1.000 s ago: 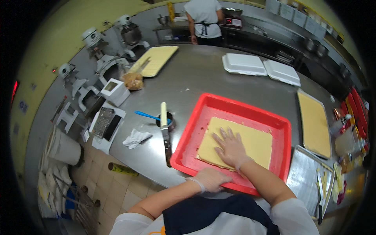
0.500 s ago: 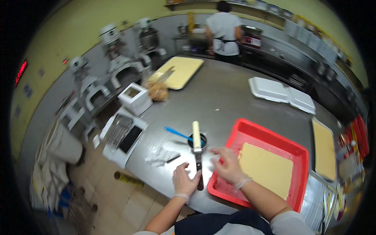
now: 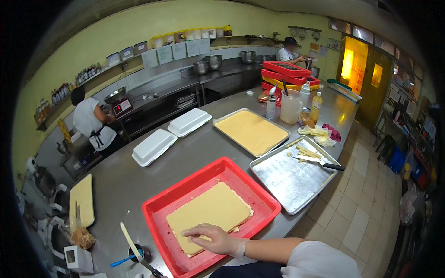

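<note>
Flat, pale-yellow, rectangular cake slab, lying inside a big, red, plastic tray. Seems to be the step of working on the smooth top; likely calls for a soft, flat touch, with care near the crumbly edges. Right hand in a thin, clear glove, over the near part of the cake, fingers half open and pointing left. Nothing held; can't tell if touching. Left hand out of view, so no telling its grip. At lower left, a long, pale-bladed knife beside a small, dark, round pot. Farther off, a shiny metal tray, then a thin, yellow cake sheet.
</note>
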